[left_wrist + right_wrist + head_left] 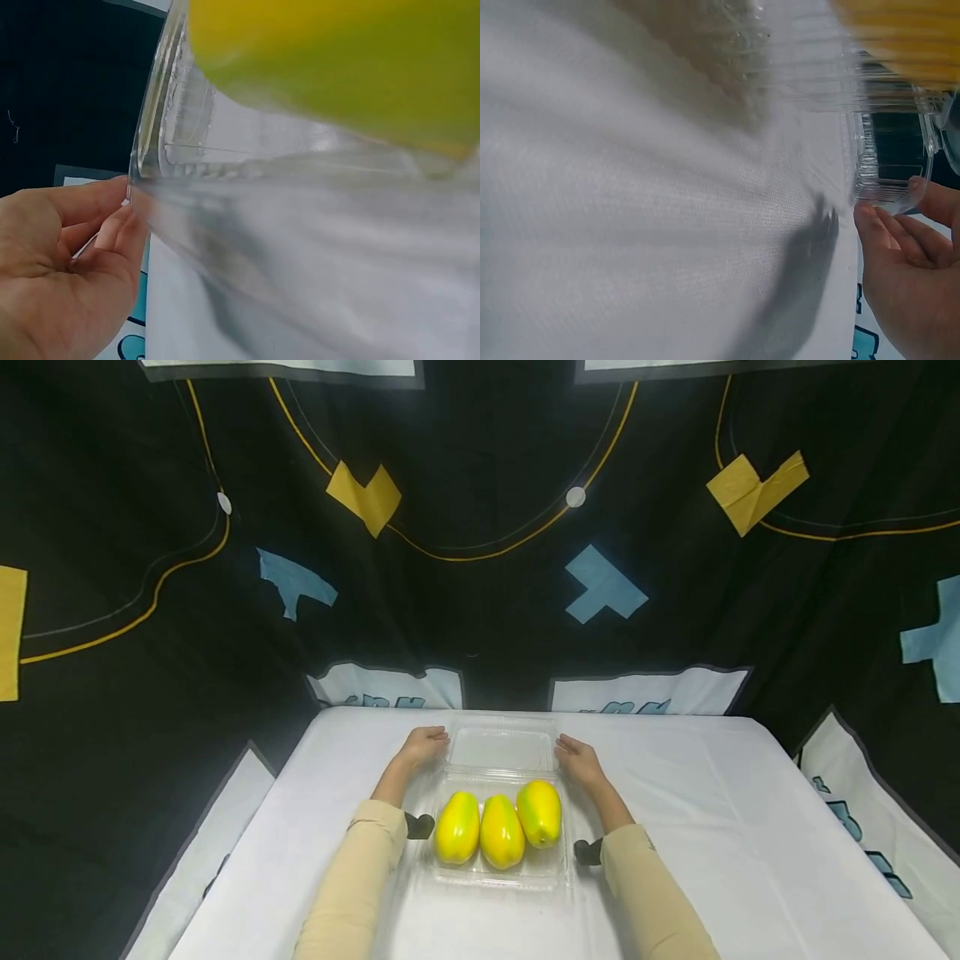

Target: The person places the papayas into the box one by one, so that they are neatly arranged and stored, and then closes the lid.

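Note:
A clear plastic clamshell container (517, 878) lies opened on the white table, its lid (501, 750) on the far side. Three smooth yellow-green fruits, like papayas, sit side by side in the base: a left one (457, 828), a middle one (502, 832) and a right one (538, 814). My left hand (426, 745) holds the lid's left edge; in the left wrist view its fingertips (124, 217) meet the clear rim. At the lid's right edge, my right hand (579, 760) pinches a corner between thumb and fingers, as the right wrist view shows.
The white table (712, 827) extends to both sides of the container. A black curtain (480, 627) with yellow and blue tape pieces hangs behind it. Dark wrist mounts (588, 852) sit at both sleeve cuffs, close to the container's sides.

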{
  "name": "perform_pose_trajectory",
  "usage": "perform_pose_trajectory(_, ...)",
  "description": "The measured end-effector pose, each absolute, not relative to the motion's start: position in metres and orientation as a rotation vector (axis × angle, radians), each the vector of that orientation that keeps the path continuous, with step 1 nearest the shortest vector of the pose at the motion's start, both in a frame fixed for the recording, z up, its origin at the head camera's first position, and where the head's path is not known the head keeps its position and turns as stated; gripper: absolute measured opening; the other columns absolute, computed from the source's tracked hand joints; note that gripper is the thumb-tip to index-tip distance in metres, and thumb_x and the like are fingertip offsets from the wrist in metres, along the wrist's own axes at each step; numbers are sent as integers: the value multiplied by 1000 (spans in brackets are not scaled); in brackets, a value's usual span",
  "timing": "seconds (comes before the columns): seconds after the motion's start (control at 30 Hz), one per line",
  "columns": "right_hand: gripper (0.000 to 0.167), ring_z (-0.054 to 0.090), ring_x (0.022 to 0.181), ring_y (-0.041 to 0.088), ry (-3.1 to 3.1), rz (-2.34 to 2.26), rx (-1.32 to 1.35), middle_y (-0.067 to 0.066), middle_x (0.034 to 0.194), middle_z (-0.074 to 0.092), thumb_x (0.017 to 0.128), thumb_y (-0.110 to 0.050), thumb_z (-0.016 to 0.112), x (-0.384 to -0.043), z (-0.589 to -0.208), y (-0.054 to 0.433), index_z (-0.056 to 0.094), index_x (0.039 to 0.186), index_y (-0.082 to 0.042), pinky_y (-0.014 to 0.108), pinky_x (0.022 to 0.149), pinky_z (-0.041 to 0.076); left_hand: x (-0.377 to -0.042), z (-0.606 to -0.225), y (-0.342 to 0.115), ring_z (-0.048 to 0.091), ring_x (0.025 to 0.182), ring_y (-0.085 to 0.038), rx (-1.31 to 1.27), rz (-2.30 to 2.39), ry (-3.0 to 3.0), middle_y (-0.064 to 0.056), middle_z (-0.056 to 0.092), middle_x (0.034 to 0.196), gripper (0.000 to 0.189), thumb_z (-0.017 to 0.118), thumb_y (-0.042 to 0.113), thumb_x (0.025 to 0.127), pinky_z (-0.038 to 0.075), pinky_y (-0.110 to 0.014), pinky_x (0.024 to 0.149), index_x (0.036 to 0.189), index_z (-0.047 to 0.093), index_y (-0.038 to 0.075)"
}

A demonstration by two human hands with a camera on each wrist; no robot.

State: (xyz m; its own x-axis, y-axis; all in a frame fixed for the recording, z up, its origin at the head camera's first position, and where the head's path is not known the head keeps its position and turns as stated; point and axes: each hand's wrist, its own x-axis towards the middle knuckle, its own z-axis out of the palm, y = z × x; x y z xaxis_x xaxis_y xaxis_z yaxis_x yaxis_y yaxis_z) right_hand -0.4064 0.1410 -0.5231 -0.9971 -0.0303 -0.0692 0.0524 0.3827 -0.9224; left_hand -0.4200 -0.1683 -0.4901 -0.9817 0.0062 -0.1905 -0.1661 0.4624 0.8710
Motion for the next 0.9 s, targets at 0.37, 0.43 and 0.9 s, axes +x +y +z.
perform_pose_trajectory(0.37,49,41,127,28,2519,-1909,-66,14,140,42,95,-14,50,-402,-506,144,35,141,-2,37,104,34,-419,-483,-165,48,121,-26,-185,1743,2483,-12,53,130,50,61,3,85,36,-40,102,133,46,2)
perform_pose_trajectory(0.43,49,41,127,26,2499,-1966,-48,13,139,43,95,-14,51,-402,-501,144,36,141,-4,36,104,34,-418,-479,-165,49,120,-25,-177,1821,2452,-13,54,129,52,62,-2,82,39,-37,100,133,47,1)
perform_pose_trajectory(0.9,43,55,113,23,2362,-2362,-65,13,125,57,90,-8,60,-396,-472,141,50,131,-3,20,86,47,-410,-452,-176,59,105,-24,-211,2101,2341,-13,60,118,36,67,7,84,50,-25,84,119,60,1)
